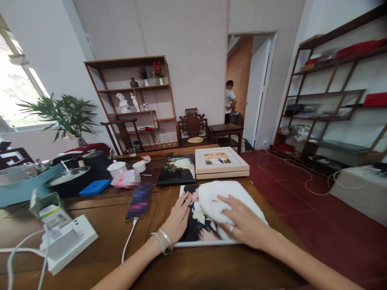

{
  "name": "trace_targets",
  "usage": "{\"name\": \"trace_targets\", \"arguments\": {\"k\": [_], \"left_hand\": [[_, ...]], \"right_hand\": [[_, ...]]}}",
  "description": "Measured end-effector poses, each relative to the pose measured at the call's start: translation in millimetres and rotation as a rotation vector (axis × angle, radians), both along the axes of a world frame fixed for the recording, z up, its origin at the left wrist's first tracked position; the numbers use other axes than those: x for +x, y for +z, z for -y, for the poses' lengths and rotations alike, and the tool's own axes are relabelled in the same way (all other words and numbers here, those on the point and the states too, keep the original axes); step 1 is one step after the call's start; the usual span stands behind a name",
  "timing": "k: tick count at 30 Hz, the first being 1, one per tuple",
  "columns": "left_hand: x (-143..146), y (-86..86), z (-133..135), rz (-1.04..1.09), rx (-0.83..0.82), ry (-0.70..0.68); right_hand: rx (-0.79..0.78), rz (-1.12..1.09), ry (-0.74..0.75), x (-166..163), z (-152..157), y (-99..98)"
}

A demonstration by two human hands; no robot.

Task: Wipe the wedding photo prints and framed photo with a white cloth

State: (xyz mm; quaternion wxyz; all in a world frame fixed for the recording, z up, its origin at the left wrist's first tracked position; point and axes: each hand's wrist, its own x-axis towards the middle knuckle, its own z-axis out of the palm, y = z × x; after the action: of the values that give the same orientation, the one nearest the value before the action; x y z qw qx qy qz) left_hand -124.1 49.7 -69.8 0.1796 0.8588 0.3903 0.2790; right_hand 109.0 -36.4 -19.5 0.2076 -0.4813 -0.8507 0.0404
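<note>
Head view: your right hand (244, 220), fingers spread, covers white cloth (242, 191); left hand (177, 216), fingers extended, rests on photo panel (193, 231). Likely wiping; next stroke needs steady bracing.

White cloth (240, 188), brown table (196, 270), red floor (302, 219)

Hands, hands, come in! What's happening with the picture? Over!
Left hand resting on photo's left side. Right hand on white cloth, atop photo. Cloth hides photo's upper right; phone lies apart, to the left.

White cloth (240, 192) hides part of photo panel (196, 226); phone screen (139, 203) blurred.
</note>
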Motion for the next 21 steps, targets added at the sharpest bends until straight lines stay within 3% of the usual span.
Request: {"name": "trace_targets", "arguments": {"k": [4, 8, 14, 18, 21], "left_hand": [[-0.8, -1.2, 0.0, -0.015, -0.002, -0.006], [-1.3, 0.2, 0.3, 0.005, -0.018, -0.015], [3.5, 16.8, 6.9, 0.181, -0.088, 0.059], [7.5, 26.8, 12.3, 0.245, -0.113, 0.100], [9.0, 26.9, 14.2, 0.217, -0.110, 0.087]], "right_hand": [[0.016, 0.038, -0.111, 7.7, -27.6, -2.0], [0.018, 0.045, -0.154, -11.5, -22.8, -4.8], [-0.041, 0.069, 0.118, -47.2, 21.4, 0.9], [-0.131, 0.132, 0.323, -45.6, 41.4, 19.0], [-0.161, 0.092, 0.372, -34.4, 49.2, 27.7]]}}
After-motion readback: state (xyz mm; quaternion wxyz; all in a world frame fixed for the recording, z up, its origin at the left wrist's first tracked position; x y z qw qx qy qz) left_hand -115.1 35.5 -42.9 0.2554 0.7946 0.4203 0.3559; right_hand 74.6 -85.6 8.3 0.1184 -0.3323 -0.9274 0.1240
